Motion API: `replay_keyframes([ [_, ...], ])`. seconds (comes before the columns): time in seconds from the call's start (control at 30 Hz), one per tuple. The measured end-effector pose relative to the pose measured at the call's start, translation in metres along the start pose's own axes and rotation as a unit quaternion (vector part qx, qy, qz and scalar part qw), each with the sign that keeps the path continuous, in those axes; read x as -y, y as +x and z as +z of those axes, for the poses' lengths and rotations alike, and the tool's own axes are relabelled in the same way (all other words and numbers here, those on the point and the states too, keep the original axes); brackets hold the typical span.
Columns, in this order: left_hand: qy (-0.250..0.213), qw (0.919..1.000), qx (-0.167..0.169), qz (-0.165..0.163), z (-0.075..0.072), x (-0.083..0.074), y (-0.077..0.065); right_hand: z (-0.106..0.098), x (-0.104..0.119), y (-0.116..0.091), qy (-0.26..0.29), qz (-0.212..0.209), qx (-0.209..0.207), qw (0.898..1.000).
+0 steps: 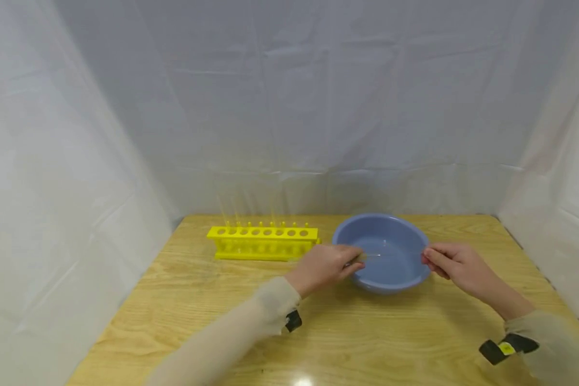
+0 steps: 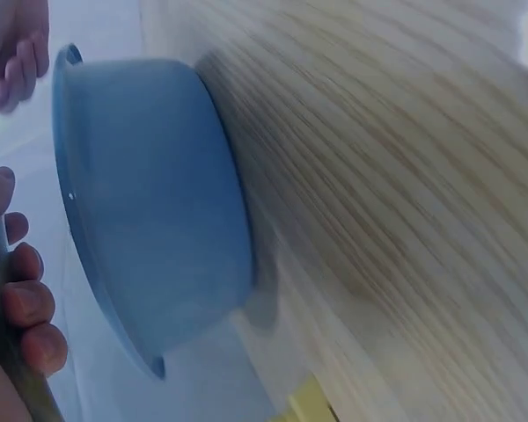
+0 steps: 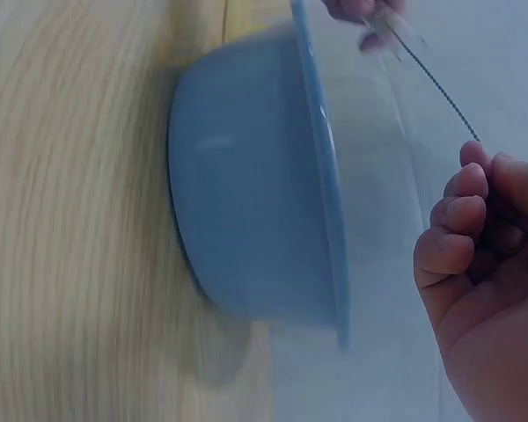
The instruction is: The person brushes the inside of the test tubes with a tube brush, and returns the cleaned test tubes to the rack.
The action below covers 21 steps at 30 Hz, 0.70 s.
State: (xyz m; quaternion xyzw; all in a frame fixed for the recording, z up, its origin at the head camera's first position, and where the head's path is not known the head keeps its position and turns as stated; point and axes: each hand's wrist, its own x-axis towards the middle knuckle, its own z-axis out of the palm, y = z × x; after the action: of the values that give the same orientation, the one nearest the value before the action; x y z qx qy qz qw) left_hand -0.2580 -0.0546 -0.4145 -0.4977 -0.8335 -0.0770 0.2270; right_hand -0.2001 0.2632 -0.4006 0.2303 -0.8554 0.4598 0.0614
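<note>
My left hand [image 1: 324,266] grips a clear glass test tube [image 1: 374,255] lying nearly level over the blue basin [image 1: 417,279], its mouth toward the right. A thin twisted wire [image 3: 438,85], like a test tube brush's handle, runs out of that mouth. Its outer end is pinched between thumb and forefinger of my right hand [image 1: 463,269], at the basin's right rim. In the left wrist view, curled fingers [image 2: 26,303] wrap the tube and cover much of it. Whether bristles sit inside cannot be made out.
Left of the basin stands a yellow test tube rack [image 1: 265,234], with several faint clear tubes upright along its back pegs. Everything is on a wooden table [image 1: 366,343]. White sheeting [image 1: 318,107] closes off the back and both sides.
</note>
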Motion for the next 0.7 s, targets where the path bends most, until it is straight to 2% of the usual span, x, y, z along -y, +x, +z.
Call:
replay_keyframes([
  [0.1, 0.030, 0.9995, -0.008, 0.009, 0.000, -0.008, 0.007, 0.020, 0.005, 0.010, 0.013, -0.020, 0.014, 1.000],
  [0.23, 0.060, 0.9982, -0.009, 0.000, 0.002, -0.013, 0.012, 0.034, 0.008, 0.018, 0.035, -0.020, 0.022, 0.999],
  [0.37, 0.079, 0.9969, 0.000, -0.006, 0.004, -0.012, 0.012, 0.040, 0.013, 0.020, 0.075, 0.055, 0.022, 0.995],
  [0.5, 0.095, 0.9954, -0.006, 0.002, 0.005, -0.011, 0.012, 0.043, 0.020, 0.022, 0.126, 0.136, 0.025, 0.982],
  [0.6, 0.092, 0.9956, -0.013, 0.006, 0.003, -0.011, 0.011, 0.042, 0.023, 0.023, 0.147, 0.161, 0.023, 0.976],
  [0.7, 0.080, 0.9966, -0.019, 0.008, 0.002, -0.010, 0.010, 0.041, 0.024, 0.024, 0.149, 0.166, 0.024, 0.975],
])
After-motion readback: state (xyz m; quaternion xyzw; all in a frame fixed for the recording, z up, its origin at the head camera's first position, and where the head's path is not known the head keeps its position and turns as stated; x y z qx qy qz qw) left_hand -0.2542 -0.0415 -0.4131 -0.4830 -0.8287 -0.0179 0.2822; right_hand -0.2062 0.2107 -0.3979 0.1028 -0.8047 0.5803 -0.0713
